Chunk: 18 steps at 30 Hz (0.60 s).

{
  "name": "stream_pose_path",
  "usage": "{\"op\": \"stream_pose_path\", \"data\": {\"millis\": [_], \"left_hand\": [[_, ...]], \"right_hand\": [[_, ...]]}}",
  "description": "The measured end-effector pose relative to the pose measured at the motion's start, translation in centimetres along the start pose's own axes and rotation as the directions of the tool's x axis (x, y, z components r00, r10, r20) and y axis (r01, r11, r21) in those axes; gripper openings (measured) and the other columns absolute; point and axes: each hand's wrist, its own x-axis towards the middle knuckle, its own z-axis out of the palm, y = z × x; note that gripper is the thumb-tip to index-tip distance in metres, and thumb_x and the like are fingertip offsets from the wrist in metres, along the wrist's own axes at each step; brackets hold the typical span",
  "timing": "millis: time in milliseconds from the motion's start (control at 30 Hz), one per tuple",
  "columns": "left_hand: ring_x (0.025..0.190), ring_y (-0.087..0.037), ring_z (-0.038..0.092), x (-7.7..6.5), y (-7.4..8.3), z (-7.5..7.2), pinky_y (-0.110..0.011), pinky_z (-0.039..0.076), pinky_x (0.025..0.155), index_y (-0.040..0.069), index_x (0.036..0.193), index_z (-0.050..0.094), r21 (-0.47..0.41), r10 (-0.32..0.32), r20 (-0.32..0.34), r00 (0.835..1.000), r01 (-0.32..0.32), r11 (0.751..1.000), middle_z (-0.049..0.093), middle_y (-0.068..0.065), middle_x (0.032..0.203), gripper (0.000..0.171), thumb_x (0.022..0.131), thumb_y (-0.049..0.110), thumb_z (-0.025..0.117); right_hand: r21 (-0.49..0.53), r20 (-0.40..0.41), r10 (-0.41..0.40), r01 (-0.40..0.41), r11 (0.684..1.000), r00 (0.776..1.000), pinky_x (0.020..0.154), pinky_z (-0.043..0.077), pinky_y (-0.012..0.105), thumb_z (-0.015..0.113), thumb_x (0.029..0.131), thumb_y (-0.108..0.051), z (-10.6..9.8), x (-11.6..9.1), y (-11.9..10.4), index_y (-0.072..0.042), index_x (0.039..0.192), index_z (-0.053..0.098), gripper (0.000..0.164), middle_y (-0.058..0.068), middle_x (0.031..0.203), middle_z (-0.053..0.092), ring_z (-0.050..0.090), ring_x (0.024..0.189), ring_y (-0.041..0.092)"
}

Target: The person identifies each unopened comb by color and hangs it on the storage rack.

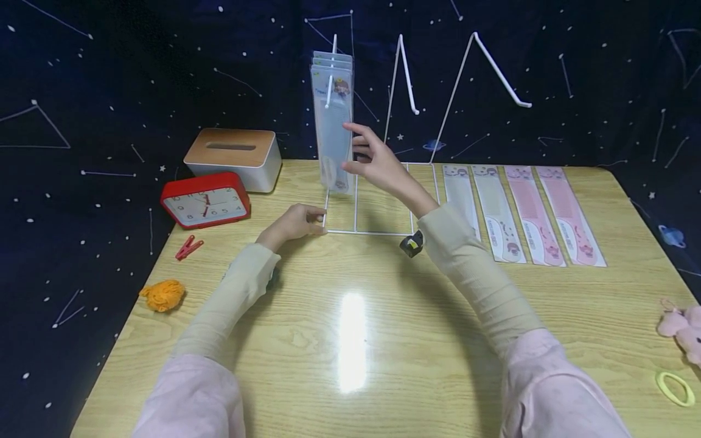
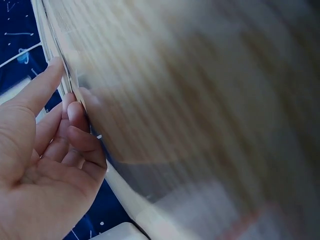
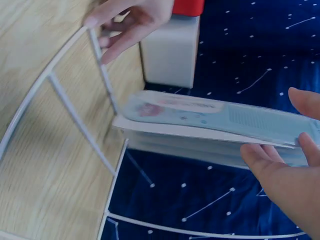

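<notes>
A white wire display rack point(image 1: 378, 232) with upright hooks stands at the back of the table. Several packaged blue combs point(image 1: 334, 137) hang one behind another from its left hook. My right hand point(image 1: 383, 164) is at their right edge, fingers spread and loosely bent; in the right wrist view its fingertips point(image 3: 257, 155) overlap the lower edge of the packs. My left hand point(image 1: 292, 222) holds the rack's front left corner between thumb and fingers, which also shows in the left wrist view point(image 2: 55, 145). The middle and right hooks point(image 1: 406, 73) carry nothing.
Packaged combs, pale and pink point(image 1: 528, 213), lie in a row right of the rack. To the left are a tissue box point(image 1: 257, 173), red clock point(image 1: 205, 201), red clip point(image 1: 188, 247) and orange yarn point(image 1: 163, 295). A pink plush point(image 1: 681, 331) and yellow ring point(image 1: 675, 389) lie far right.
</notes>
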Motion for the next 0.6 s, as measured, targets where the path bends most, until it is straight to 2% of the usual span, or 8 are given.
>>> {"op": "stream_pose_path", "data": {"millis": [333,467,600], "left_hand": [[0.105,-0.024,0.053,-0.1,0.0,0.1,-0.034,0.042,0.095,-0.002,0.135,0.05,-0.02,0.005,-0.01,1.0,-0.005,1.0,0.061,-0.016,0.115,0.057,0.084,0.01,0.072],[0.108,-0.024,0.053,0.0,0.0,0.1,-0.035,0.042,0.098,-0.002,0.135,0.05,-0.024,0.0,-0.01,1.0,0.0,1.0,0.06,-0.016,0.117,0.057,0.084,0.01,0.071],[0.104,-0.023,0.054,0.1,0.0,0.2,-0.033,0.044,0.094,-0.002,0.135,0.05,-0.019,0.002,-0.015,1.0,-0.003,1.0,0.061,-0.015,0.115,0.057,0.084,0.01,0.072]], "right_hand": [[-0.015,-0.031,0.023,-0.023,1.0,0.999,0.101,0.042,0.04,0.066,0.087,-0.005,-0.3,-0.2,1.3,-0.016,0.145,0.036,0.066,0.016,0.139,0.042,0.043,0.128,0.029],[0.018,-0.046,0.018,-0.017,1.0,0.999,0.103,0.041,0.04,0.065,0.088,-0.004,-0.6,-1.1,1.8,-0.013,0.144,0.038,0.063,0.018,0.137,0.043,0.044,0.128,0.03],[0.015,-0.07,0.012,-0.011,1.0,0.997,0.103,0.041,0.038,0.065,0.089,-0.007,-1.0,-2.5,2.7,-0.01,0.142,0.041,0.059,0.019,0.133,0.047,0.045,0.126,0.03]]}}
